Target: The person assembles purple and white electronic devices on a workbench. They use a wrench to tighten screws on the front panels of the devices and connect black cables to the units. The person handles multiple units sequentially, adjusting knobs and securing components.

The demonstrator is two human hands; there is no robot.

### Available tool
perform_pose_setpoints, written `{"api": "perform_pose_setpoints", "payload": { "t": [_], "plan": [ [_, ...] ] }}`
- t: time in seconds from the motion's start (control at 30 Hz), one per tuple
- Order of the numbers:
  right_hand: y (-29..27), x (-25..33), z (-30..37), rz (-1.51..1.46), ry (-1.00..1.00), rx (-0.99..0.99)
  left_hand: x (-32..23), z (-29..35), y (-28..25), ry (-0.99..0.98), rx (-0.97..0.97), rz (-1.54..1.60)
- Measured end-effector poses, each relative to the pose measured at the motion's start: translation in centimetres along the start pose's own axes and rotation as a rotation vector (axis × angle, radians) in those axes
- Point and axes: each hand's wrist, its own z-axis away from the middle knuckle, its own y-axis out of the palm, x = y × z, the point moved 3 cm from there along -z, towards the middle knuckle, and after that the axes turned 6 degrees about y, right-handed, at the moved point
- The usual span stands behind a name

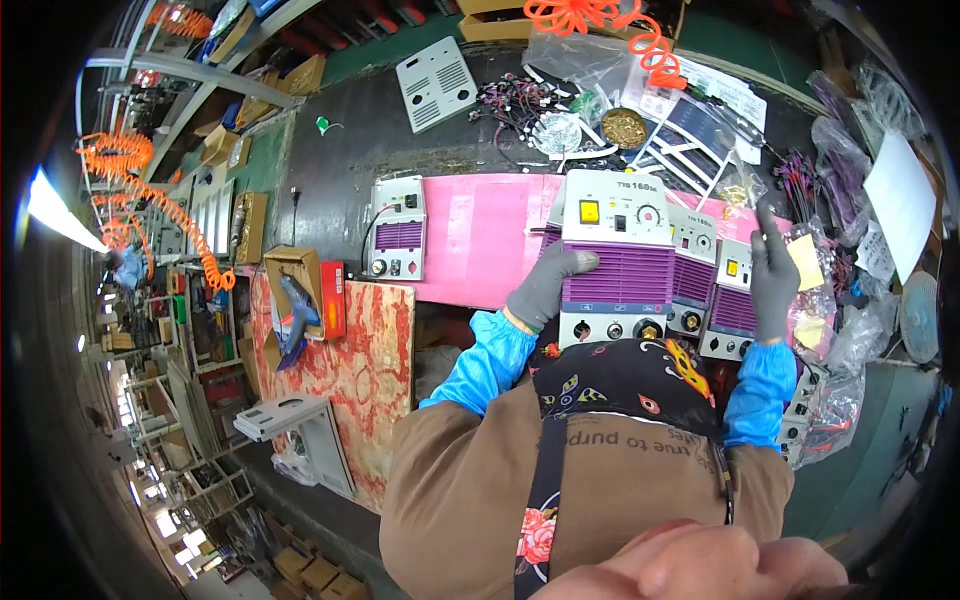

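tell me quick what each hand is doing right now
Left hand: open, gloved fingers spread flat against the purple front panel, not gripping it.
Right hand: raised by the smaller panel; grip cannot be told.

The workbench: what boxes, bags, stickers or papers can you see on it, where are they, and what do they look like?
Open cardboard box: left of the pink sheet, brown, something blue inside.
Red packet: against that box, flat, upright.
Yellow label: top left of the white and purple panel under the left hand, small square.
Yellow note: beside the right hand, small, tilted.
Clear plastic bags: right edge, crumpled.
White paper sheet: far right, blank side up.
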Motion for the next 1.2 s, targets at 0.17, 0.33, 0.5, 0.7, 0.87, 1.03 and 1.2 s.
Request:
{"api": "perform_pose_setpoints", "payload": {
  "t": [0.17,0.33,0.5,0.7,0.87,1.03,1.2],
  "plan": [
    [0.6,-18.7,-1.4,0.592,0.485,0.168,0.3,0.5,-0.8,0.038,-0.110,0.045],
    [1.6,-23.7,-0.7,0.767,0.432,0.198,-1.6,1.3,-1.3,0.139,-0.131,0.069],
    [2.8,-18.8,-3.6,0.962,0.190,0.056,-2.5,1.9,-4.3,0.158,-0.152,0.018],
    [13.3,-2.2,-10.2,0.322,-0.221,0.318,-2.6,1.6,-5.1,0.135,-0.120,0.069],
    [24.2,3.7,-15.5,0.201,-0.416,0.463,-2.9,1.5,-6.6,0.090,-0.128,0.051],
    [33.8,3.3,-19.1,0.430,-0.363,0.618,-3.0,1.5,-7.8,0.099,-0.115,0.138],
    [39.2,0.3,-20.2,0.717,-0.331,0.557,-2.8,0.2,-9.4,0.048,-0.071,0.234]
  ]
}}
